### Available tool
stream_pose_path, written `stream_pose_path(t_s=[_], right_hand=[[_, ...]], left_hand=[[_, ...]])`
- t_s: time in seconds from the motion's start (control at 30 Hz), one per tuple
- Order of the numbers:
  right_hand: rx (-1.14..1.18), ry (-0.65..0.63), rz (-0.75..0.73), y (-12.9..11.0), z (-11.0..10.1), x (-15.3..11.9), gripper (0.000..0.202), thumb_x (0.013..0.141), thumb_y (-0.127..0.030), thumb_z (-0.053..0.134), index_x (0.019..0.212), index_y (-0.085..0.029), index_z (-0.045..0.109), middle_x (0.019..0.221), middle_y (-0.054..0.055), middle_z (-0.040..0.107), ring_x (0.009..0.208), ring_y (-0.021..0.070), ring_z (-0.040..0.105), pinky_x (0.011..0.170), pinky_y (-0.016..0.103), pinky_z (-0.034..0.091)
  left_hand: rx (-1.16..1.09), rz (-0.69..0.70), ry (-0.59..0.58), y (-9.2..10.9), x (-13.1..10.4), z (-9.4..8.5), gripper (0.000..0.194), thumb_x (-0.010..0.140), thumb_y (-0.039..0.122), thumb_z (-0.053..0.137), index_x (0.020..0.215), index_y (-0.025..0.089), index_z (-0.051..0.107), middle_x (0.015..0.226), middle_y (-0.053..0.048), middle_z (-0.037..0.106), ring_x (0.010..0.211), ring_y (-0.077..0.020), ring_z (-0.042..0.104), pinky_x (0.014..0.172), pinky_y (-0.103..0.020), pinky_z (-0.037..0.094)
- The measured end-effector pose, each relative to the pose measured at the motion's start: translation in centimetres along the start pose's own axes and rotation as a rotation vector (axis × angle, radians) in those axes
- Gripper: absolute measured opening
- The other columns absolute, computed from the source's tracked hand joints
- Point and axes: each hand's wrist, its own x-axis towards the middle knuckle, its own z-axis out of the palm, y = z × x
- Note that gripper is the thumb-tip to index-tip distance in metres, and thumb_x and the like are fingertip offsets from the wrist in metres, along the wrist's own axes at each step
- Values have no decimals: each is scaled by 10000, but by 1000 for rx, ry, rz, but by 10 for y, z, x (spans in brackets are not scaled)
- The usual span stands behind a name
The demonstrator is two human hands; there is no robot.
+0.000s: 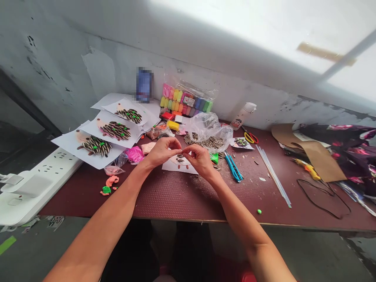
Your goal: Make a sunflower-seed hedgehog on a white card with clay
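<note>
Both hands meet over a white sheet [188, 169] that bears a pale clay shape with a few striped seeds on it. My left hand [165, 152] has its thumb and forefinger pinched together at the fingertips. Close against it, my right hand [200, 158] is pinched in the same way. Whatever lies between the fingertips is too small to make out. Just behind the hands, a pile of striped seeds [213, 143] lies partly under a clear plastic bag [205, 124]. A teal cutter [233, 167] rests to the right of my right hand.
Seed-covered hedgehog pictures [114, 130] overlap at the left, beside a white power strip [38, 184]. Coloured clay packs [186, 102] lean on the wall. Rightward are a bottle [243, 114], scissors [250, 137], clear sticks [273, 176], a yellow glue gun [311, 170] and brown card [323, 160].
</note>
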Motion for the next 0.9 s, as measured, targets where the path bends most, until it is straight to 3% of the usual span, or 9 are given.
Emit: stream_pose_path(t_s=[0.13, 0.23, 0.33, 0.5, 0.9], right_hand=[[-30, 19, -44, 0, -4, 2, 90, 892, -208, 654, 854, -200, 735, 810, 10, 705, 663, 114, 567, 676, 232, 426], [-56, 42, -52, 3, -4, 0, 115, 907, -192, 627, 866, -198, 735, 820, 13, 710, 693, 120, 579, 700, 235, 426], [-119, 5, -34, 9, -1, -3, 134, 919, -175, 613, 868, -197, 735, 819, 13, 702, 708, 122, 578, 708, 235, 413], [-285, -87, -34, 16, 7, -9, 164, 949, -171, 600, 899, -206, 752, 854, 35, 686, 793, 150, 588, 729, 249, 387], [-503, -134, -92, 10, 14, -6, 197, 1006, -226, 554, 925, -195, 731, 905, 69, 671, 896, 199, 556, 760, 286, 393]], left_hand=[[-23, -8, -7, 0, 0, 0, 280, 752, 407, 747, 836, 146, 696, 819, -58, 742, 777, -191, 689, 710, -301, 550], [51, 15, 30, -2, 2, -2, 230, 826, 356, 673, 917, 150, 718, 925, -74, 765, 876, -207, 702, 815, -329, 556], [275, 40, 82, -9, 3, -4, 219, 882, 204, 534, 958, 167, 736, 987, -76, 774, 953, -216, 695, 912, -354, 525], [713, 35, 35, -24, 4, -1, 318, 836, 85, 494, 930, 233, 760, 929, -47, 772, 925, -239, 665, 941, -386, 473], [822, 0, -26, -27, 2, 1, 352, 853, 75, 466, 975, 244, 750, 979, -44, 767, 981, -248, 639, 958, -400, 417]])
